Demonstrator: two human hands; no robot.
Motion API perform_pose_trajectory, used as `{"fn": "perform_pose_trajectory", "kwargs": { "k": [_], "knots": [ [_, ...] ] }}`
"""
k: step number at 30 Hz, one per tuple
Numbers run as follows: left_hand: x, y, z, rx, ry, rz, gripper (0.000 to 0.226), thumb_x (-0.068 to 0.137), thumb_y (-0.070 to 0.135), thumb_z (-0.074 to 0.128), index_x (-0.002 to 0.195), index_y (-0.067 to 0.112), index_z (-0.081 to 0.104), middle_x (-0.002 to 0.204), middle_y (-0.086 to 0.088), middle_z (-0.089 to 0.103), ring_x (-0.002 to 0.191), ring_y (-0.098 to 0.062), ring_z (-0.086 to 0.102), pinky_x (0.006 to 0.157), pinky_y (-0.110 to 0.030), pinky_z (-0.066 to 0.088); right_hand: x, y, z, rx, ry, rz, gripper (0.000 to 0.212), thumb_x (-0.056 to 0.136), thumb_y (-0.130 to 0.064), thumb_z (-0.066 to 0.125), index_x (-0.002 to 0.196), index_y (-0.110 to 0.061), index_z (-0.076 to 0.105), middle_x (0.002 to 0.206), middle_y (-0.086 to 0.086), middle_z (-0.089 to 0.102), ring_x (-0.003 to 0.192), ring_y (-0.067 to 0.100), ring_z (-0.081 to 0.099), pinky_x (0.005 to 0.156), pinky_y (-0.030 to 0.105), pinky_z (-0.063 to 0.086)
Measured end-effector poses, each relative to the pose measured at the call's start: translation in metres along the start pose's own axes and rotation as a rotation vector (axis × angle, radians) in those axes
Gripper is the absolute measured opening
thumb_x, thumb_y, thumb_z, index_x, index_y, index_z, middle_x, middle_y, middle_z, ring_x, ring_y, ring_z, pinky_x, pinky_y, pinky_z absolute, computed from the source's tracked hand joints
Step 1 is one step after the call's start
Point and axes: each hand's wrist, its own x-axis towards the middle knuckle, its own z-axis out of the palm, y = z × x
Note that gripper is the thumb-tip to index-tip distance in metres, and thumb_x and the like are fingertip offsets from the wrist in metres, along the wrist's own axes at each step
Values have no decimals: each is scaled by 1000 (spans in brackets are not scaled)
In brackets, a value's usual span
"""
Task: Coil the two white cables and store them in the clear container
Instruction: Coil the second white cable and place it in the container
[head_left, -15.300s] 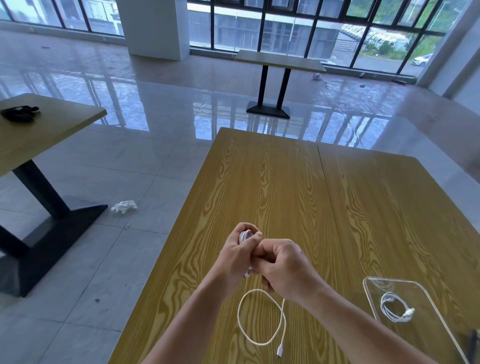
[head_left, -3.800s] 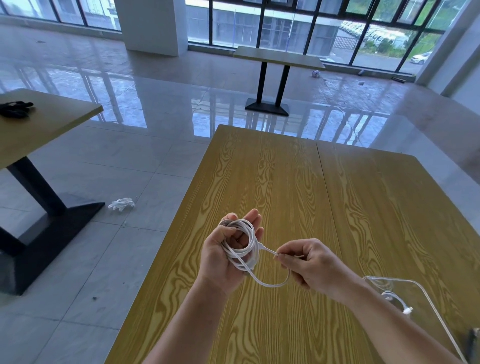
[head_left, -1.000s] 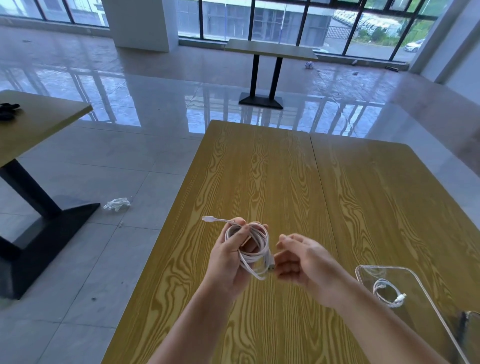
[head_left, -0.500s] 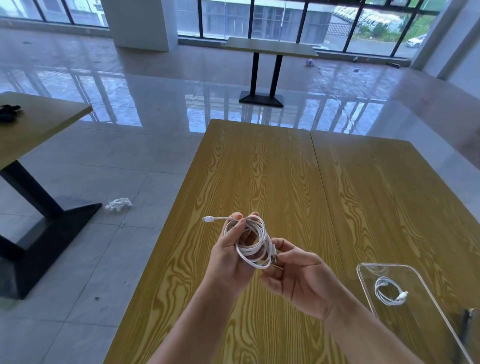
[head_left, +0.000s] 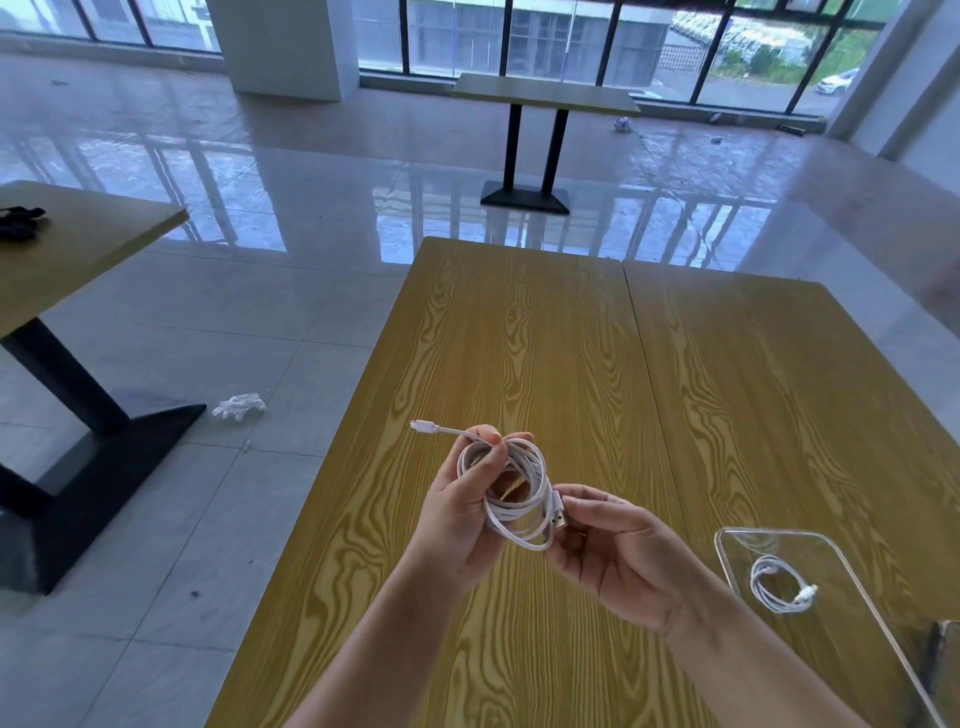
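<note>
A white cable (head_left: 519, 493) wound into several loops hangs around the fingers of my left hand (head_left: 462, 514), held above the wooden table (head_left: 571, 364). Its small plug sticks out to the left past my thumb. My right hand (head_left: 618, 556) pinches the cable's USB plug at the coil's lower right. A second white cable (head_left: 779, 584), coiled, lies inside the clear container (head_left: 737, 535) at the table's right front.
A dark object (head_left: 948, 654) shows at the right edge beside the container. The table's left edge drops to a tiled floor with a crumpled white glove (head_left: 239, 406). Another table (head_left: 78, 244) stands to the left, one more (head_left: 540, 96) far back.
My right hand has gone from open beside the coil to pinching the USB plug at the coil's lower right. The coil stays around my left fingers.
</note>
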Motion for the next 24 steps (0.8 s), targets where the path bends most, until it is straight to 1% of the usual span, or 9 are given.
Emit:
{"fn": "perform_pose_trajectory", "kwargs": {
  "k": [2,4,8,12,15,17,20,22,24],
  "knots": [
    [0,-1,0,25,-4,13,5,90,10,58,91,15,58,99,-9,68,81,-24,64,72,-44,53,-1,1,1,11,15,8,46,50,-5,98,90,-1,77,82,16,73,66,23,71,59,35,61],
    [0,-1,1,43,-5,31,5,91,10,58,90,15,59,99,-8,69,80,-24,65,69,-42,55,-1,1,3,11,30,15,46,51,-6,98,90,-3,75,83,16,72,64,24,69,57,36,60],
    [-2,-3,2,57,16,47,4,91,11,60,91,15,59,99,-9,70,80,-22,67,67,-37,57,-3,0,7,-11,10,29,29,65,-5,88,88,-6,69,84,17,70,65,24,68,58,37,60],
    [-3,-2,-1,42,14,25,7,88,10,62,92,15,59,103,-9,70,89,-24,67,73,-38,58,-2,-3,8,0,-16,35,38,59,1,92,84,-5,66,78,16,68,59,21,67,55,33,60],
    [-4,0,-3,43,1,5,8,86,9,63,92,14,60,104,-11,70,94,-26,67,78,-39,58,-2,-4,10,-18,6,50,29,62,7,85,81,-6,66,77,16,69,56,20,66,53,30,59],
    [-4,1,-4,96,7,4,7,87,7,61,90,14,61,102,-12,70,93,-26,68,77,-40,58,0,-7,9,-51,59,53,25,67,12,77,81,-5,65,74,16,68,54,20,65,51,29,58],
    [-3,2,-3,197,26,30,8,88,6,60,90,13,59,101,-15,70,89,-27,68,76,-41,58,1,-12,10,-146,140,30,21,73,4,69,94,2,65,73,17,67,54,19,62,51,28,57],
    [-1,0,-2,250,52,51,8,87,6,59,90,13,58,102,-17,69,88,-29,67,77,-45,57,2,-14,13,-235,179,-1,27,74,-5,74,98,2,65,73,15,68,55,18,62,52,28,56],
    [-1,-3,-1,279,57,54,7,87,6,58,91,12,58,103,-18,69,89,-31,67,76,-46,57,3,-15,16,-347,224,-31,27,77,-9,80,97,-3,63,74,13,70,55,17,62,52,28,56]
  ]
}}
